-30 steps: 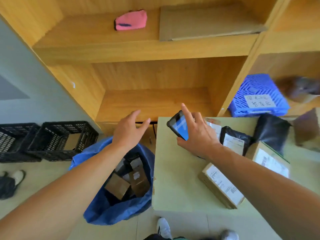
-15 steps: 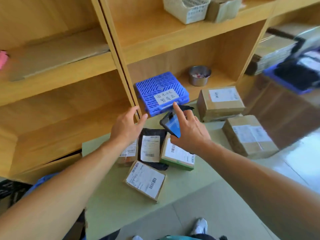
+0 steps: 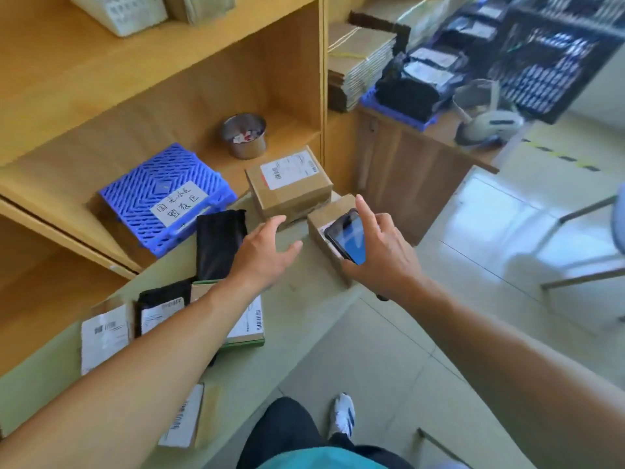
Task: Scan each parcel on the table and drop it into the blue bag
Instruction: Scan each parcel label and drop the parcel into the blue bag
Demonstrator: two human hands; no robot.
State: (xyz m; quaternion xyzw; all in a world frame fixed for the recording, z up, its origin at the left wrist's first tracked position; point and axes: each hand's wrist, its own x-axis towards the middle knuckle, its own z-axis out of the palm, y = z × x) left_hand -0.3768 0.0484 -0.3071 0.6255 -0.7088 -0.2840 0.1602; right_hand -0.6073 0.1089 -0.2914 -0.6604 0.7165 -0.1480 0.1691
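My right hand [image 3: 382, 252] holds a black phone [image 3: 348, 236] with a lit blue screen just above a small brown box [image 3: 324, 228] at the table's right end. My left hand [image 3: 267, 252], fingers spread and holding nothing, hovers over the green table [image 3: 297, 319] just left of that box. Behind them a larger cardboard box [image 3: 289, 182] shows its white label. A black pouch [image 3: 220, 242] lies left of my left hand. Several labelled parcels [image 3: 105, 333] lie under and beside my left forearm. The blue bag is out of view.
A blue slatted crate [image 3: 162, 201] with a handwritten note and a metal cup [image 3: 244, 135] sit in the wooden shelf behind the table. A brown cabinet [image 3: 406, 170] with stacked cardboard stands right. Tiled floor and a chair frame [image 3: 581, 252] lie further right.
The view has swung right, from the blue bag on the floor to the table's right end. Both hands have moved with it, toward the two cardboard boxes. The phone stays in my right hand.
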